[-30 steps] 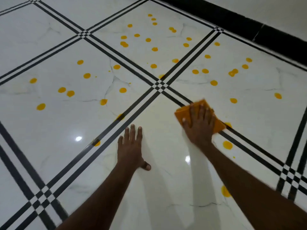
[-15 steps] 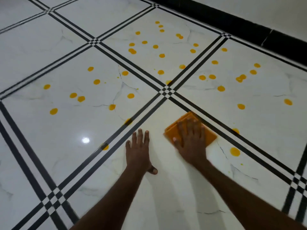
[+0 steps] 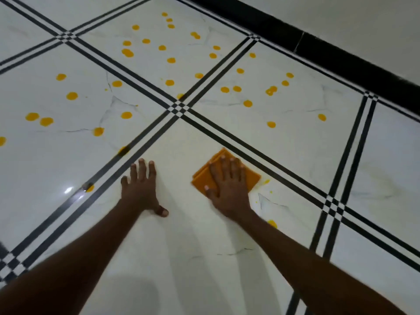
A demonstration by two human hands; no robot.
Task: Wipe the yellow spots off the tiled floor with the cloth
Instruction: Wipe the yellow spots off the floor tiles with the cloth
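A folded orange cloth (image 3: 205,177) lies flat on the white tiled floor (image 3: 295,155), pressed down by my right hand (image 3: 228,187) with fingers spread on top of it. Just right of the cloth there is a smeared yellow spot (image 3: 265,181), and another yellow spot (image 3: 272,223) shows beside my right forearm. My left hand (image 3: 141,189) rests flat on the same tile, fingers apart, holding nothing. Several yellow spots (image 3: 169,83) dot the tiles farther ahead and to the left.
Black double stripes (image 3: 179,109) cross between the tiles. A black skirting (image 3: 318,48) runs along the wall at the upper right. A glare patch (image 3: 69,190) shines on the left tile.
My right hand has slid the cloth back toward me and slightly right, over the spot near the stripe, which is now smeared. The left hand stays planted.
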